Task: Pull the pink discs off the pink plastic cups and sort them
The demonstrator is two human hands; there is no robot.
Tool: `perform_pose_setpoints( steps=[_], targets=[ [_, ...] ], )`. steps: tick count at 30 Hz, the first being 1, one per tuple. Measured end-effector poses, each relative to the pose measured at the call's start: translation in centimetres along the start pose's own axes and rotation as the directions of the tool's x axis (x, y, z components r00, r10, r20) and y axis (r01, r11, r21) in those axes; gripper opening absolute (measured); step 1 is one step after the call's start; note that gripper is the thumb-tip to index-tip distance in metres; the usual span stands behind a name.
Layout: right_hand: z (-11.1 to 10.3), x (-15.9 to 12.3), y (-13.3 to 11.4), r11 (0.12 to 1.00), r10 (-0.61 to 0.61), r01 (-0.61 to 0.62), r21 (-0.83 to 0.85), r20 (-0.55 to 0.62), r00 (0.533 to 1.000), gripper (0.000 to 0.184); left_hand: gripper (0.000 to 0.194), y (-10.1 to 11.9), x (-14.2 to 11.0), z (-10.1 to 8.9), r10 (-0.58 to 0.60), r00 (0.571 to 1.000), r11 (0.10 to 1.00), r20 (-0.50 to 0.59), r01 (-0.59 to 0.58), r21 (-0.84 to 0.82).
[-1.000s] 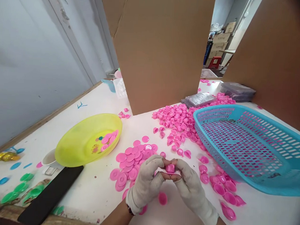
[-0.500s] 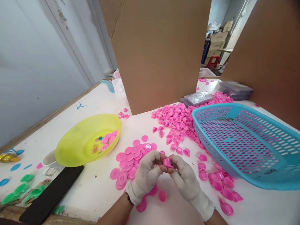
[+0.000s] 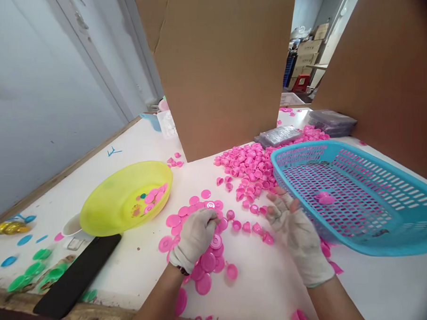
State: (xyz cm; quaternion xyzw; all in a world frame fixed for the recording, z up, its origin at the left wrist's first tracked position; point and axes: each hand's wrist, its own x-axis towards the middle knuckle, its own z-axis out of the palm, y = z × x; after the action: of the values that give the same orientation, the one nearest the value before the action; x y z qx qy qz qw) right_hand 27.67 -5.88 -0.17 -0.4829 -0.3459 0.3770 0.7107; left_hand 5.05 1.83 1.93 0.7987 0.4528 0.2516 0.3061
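Both my hands wear white fingerless gloves. My left hand (image 3: 196, 234) rests knuckles-up on a heap of flat pink discs (image 3: 209, 261), its fingers curled down onto them. My right hand (image 3: 292, 225) hovers by the near rim of the blue basket (image 3: 390, 243), fingers spread and holding nothing. One pink assembled piece (image 3: 325, 199) is in the air or lying inside the basket. Small pink cups (image 3: 250, 173) lie heaped beyond my hands, with a few loose ones (image 3: 246, 226) between them.
A yellow bowl (image 3: 101, 207) with some pink discs sits at left, a black flat bar (image 3: 77, 274) near the front edge, green and blue caps (image 3: 35, 268) at far left. Upright cardboard sheets (image 3: 220, 70) stand behind. Bagged stacks (image 3: 280, 134) lie at the back.
My hands, which were pressing one pink piece together, have parted. The right hand swung toward the basket and opened; the piece is now in the basket. The left dropped onto the discs.
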Motion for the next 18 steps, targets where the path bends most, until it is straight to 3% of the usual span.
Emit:
perform_pose_setpoints(
  steps=[2, 3, 6, 8, 10, 13, 18],
  targets=[
    [0.7, -0.3, 0.7, 0.973, -0.011, 0.027, -0.228, 0.069, 0.998, 0.029, 0.019, 0.0, -0.2, 0.3, 0.003, 0.996, 0.998, 0.086, -0.008, 0.056],
    [1.3, -0.5, 1.2, 0.920, -0.042, 0.092, -0.382, 0.138, 0.990, 0.022, 0.019, 0.0, -0.3, 0.5, 0.011, 0.993, 0.997, 0.119, -0.019, 0.070],
    [2.7, -1.1, 2.5, 0.579, -0.100, 0.405, -0.708, 0.431, 0.897, 0.013, 0.018, 0.1, -0.4, 0.7, 0.032, 0.987, 0.994, 0.156, -0.047, 0.096],
    [3.2, -1.4, 3.4, 0.359, -0.076, 0.539, -0.762, 0.552, 0.831, 0.010, 0.018, 0.1, -0.6, 0.7, 0.050, 0.978, 0.991, 0.202, -0.073, 0.110],
    [3.5, -1.5, 4.1, 0.221, -0.054, 0.589, -0.777, 0.593, 0.803, 0.011, 0.014, 0.2, -0.8, 0.5, 0.093, 0.943, 0.987, 0.319, -0.129, 0.093],
    [3.3, -1.3, 4.7, 0.185, -0.084, 0.604, -0.775, 0.600, 0.796, 0.012, 0.013, 0.4, -1.2, 0.1, 0.136, 0.881, 0.973, 0.454, -0.206, 0.108],
    [2.4, -1.1, 4.2, 0.331, -0.187, 0.544, -0.771, 0.512, 0.839, 0.011, 0.027, 0.2, -1.1, -0.3, 0.030, 0.908, 0.879, 0.417, -0.223, 0.422]
  ],
)
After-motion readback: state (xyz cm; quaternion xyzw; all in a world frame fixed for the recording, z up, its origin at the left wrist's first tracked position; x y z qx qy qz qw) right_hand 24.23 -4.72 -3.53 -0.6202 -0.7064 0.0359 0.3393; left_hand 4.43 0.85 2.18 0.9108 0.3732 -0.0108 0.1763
